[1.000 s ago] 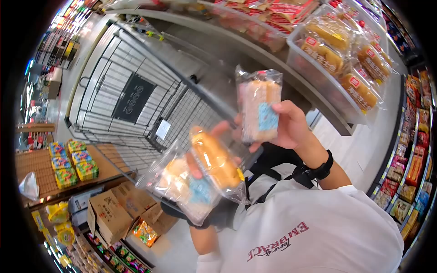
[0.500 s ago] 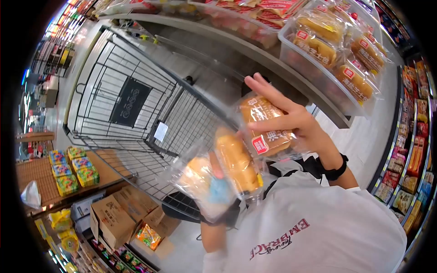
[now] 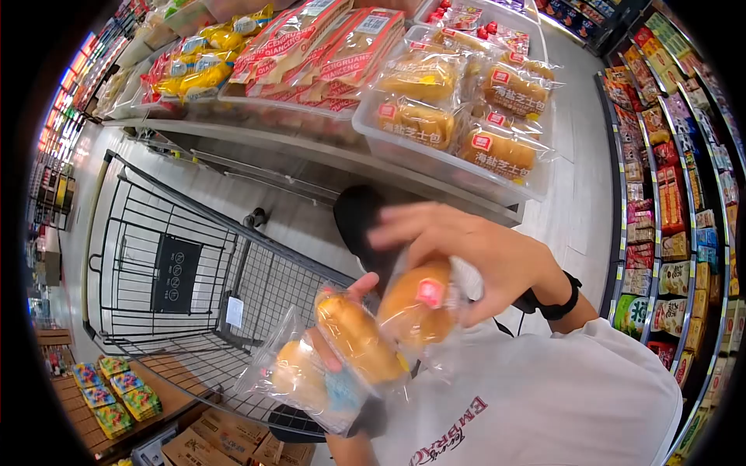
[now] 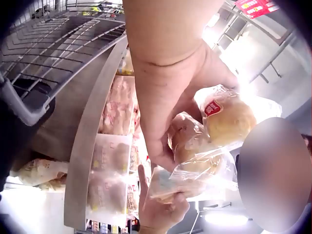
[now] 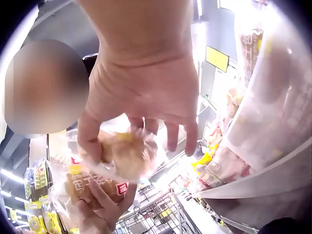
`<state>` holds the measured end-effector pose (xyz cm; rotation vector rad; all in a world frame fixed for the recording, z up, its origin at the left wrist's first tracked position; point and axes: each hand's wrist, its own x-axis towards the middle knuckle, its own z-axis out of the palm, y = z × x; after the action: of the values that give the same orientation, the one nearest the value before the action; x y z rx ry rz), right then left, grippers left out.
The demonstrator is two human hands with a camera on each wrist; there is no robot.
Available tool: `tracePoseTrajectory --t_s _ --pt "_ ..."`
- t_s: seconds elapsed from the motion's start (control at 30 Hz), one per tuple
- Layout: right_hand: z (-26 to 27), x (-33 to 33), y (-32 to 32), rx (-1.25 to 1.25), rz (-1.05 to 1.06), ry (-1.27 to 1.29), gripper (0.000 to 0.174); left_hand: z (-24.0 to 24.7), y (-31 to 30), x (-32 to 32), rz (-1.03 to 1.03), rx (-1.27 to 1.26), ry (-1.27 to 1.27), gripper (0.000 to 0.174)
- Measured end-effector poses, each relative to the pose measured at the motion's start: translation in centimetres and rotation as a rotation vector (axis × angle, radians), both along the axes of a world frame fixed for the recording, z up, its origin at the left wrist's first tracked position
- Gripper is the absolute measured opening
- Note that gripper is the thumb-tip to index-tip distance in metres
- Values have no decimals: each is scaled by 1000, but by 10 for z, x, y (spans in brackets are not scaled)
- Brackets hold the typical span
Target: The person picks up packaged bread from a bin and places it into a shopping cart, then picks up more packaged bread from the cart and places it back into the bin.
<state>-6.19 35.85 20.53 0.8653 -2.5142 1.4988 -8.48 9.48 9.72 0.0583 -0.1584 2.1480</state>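
My left hand (image 3: 325,348) grips two clear-wrapped breads side by side: a golden bun (image 3: 353,338) and a pale bread (image 3: 299,374) with a light blue label. My right hand (image 3: 486,256) holds a brown wrapped bun (image 3: 420,299) with a red label, right beside the golden one. Motion blurs this hand and its bun. From the right wrist, thumb and fingers pinch the crinkled wrapper, with the little and ring fingers hanging free. Below them in that view, the other hand's fingers lie against a bun pack (image 5: 85,185) with white lettering.
A clear bin (image 3: 458,167) of similar wrapped buns stands on the shelf ahead, beside red-and-white packs (image 3: 311,58) and yellow packs (image 3: 206,66). A wire shopping cart (image 3: 116,225) stands to the left. Snack shelves (image 3: 668,210) line the right, and cardboard boxes (image 3: 225,439) lie lower left.
The pack in my right hand showed its blue-labelled side, then its brown lettered top; it now hangs lower in my fingers. The view has swung toward the bread bins.
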Motion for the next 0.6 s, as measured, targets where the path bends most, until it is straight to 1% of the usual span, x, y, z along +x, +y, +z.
tracePoseTrajectory --t_s 0.03,0.07,0.1,0.13,0.17,0.2,0.23,0.27,0.3,0.37,0.4,0.43,0.47,0.5,0.53,0.57,0.6 --pt "-3 4 7 -201 53 -203 55 0 2 1 -5 3 3 97" --pt "-4 11 13 -193 8 -189 64 0 1 -1 -10 12 9 97" --pt "2 19 25 -157 -114 -134 68 3 0 1 -9 16 15 97" --pt "13 25 37 -124 -237 -76 73 11 -3 1 -11 -124 -53 98" --pt "27 26 43 41 -455 137 75 23 -3 -1 -12 -262 -118 98" --pt "39 26 52 210 -667 354 78 55 8 3 59 -519 24 80" --pt "43 23 67 379 -845 495 82 56 16 7 163 -448 151 71" --pt "50 19 73 381 -1007 375 77 55 20 9 266 -377 275 62" --pt "50 14 85 380 -1008 385 77 53 19 10 337 -386 322 62" --pt "42 2 113 629 -1087 393 66 46 15 9 459 -441 368 63" --pt "36 -1 121 628 -1080 398 66 43 14 8 511 -467 380 64" --pt "30 -4 127 618 -1070 368 60 40 13 7 554 -485 390 65" --pt "26 -7 132 606 -1059 333 54 37 12 5 583 -506 400 66" --pt "27 -10 136 601 -1046 329 54 34 12 4 605 -525 407 68" --pt "31 -11 139 677 -1002 365 52 34 11 2 613 -553 415 69" --pt "32 -11 138 750 -961 398 49 34 12 0 611 -582 422 70" --pt "33 -11 136 729 -951 360 48 35 10 -1 560 -654 441 78"
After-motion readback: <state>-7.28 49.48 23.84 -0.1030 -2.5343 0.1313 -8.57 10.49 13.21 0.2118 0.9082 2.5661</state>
